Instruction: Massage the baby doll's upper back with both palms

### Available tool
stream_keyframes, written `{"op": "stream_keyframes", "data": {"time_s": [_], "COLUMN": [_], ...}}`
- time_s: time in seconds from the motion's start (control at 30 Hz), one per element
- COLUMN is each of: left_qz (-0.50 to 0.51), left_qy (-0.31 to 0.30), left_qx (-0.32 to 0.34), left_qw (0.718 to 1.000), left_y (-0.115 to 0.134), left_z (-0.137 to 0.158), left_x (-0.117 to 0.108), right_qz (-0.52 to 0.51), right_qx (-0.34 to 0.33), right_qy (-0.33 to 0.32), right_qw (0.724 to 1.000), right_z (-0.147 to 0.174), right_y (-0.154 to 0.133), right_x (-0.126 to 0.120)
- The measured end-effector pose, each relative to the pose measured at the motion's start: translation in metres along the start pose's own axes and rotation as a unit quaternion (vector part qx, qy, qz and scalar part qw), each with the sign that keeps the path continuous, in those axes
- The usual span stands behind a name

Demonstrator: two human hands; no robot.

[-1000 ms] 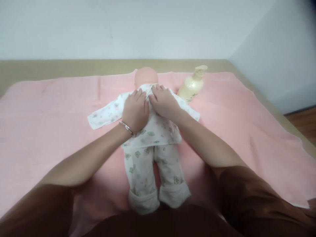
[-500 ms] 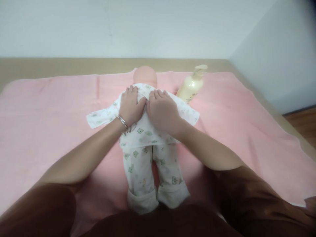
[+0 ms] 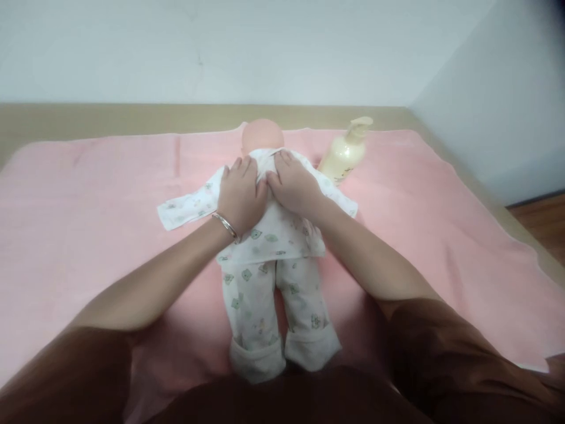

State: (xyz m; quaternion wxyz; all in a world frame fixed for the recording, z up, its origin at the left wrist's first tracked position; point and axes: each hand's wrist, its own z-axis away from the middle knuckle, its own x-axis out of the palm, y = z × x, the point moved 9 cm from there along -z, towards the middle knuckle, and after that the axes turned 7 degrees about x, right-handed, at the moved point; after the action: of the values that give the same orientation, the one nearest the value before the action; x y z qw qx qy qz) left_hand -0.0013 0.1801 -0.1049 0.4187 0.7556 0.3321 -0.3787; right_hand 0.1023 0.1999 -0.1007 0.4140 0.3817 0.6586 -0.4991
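Note:
A baby doll (image 3: 263, 135) lies with its head away from me, dressed in a white printed shirt (image 3: 282, 238) and matching trousers (image 3: 251, 300) with turned-up cuffs. No face shows on the head. My left hand (image 3: 242, 191), with a silver bangle (image 3: 226, 227) at the wrist, rests flat on the left part of the doll's upper body. Beside it, my right hand (image 3: 295, 181) lies flat on the right part, fingers pointing toward the head. Both thumbs are close together at the middle. The palms and the cloth under them are hidden.
A pale yellow pump bottle (image 3: 344, 154) lies tilted to the right of the doll's shoulder. Beneath everything spreads a pink cloth (image 3: 97, 212) over a wooden surface (image 3: 132, 116). White walls (image 3: 286, 53) stand behind and at the right.
My right hand has slid slightly up toward the doll's head and its fingers have spread somewhat. My left hand stays on the shirt, shifted a little to the right. The bottle lies as before.

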Motion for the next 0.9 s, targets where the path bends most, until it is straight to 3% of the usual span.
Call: {"op": "stream_keyframes", "data": {"time_s": [0.1, 0.2, 0.37, 0.57, 0.7, 0.9], "left_qz": [0.015, 0.046, 0.095, 0.107, 0.096, 0.027], "left_qy": [-0.021, -0.051, -0.068, -0.009, 0.009, 0.010], "left_qx": [0.029, 0.024, -0.015, -0.033, -0.032, -0.030], "left_qw": [0.999, 0.997, 0.993, 0.994, 0.995, 0.999], "left_y": [0.019, 0.022, -0.004, -0.044, -0.049, -0.031], "left_z": [0.008, 0.008, -0.008, -0.021, -0.019, -0.014], "left_x": [-0.002, -0.001, 0.004, 0.013, 0.015, 0.008], "right_qz": [-0.010, 0.009, 0.068, 0.124, 0.054, -0.045], "right_qx": [-0.031, -0.045, -0.036, -0.070, -0.079, -0.025], "right_qy": [0.025, 0.043, 0.034, 0.007, -0.014, -0.034], "right_qw": [0.999, 0.998, 0.996, 0.990, 0.995, 0.998], "right_z": [-0.006, -0.003, 0.013, 0.037, 0.028, -0.005], "right_y": [0.003, 0.001, -0.014, -0.039, -0.036, -0.007], "right_x": [0.007, 0.007, -0.005, -0.012, -0.008, 0.008]}}
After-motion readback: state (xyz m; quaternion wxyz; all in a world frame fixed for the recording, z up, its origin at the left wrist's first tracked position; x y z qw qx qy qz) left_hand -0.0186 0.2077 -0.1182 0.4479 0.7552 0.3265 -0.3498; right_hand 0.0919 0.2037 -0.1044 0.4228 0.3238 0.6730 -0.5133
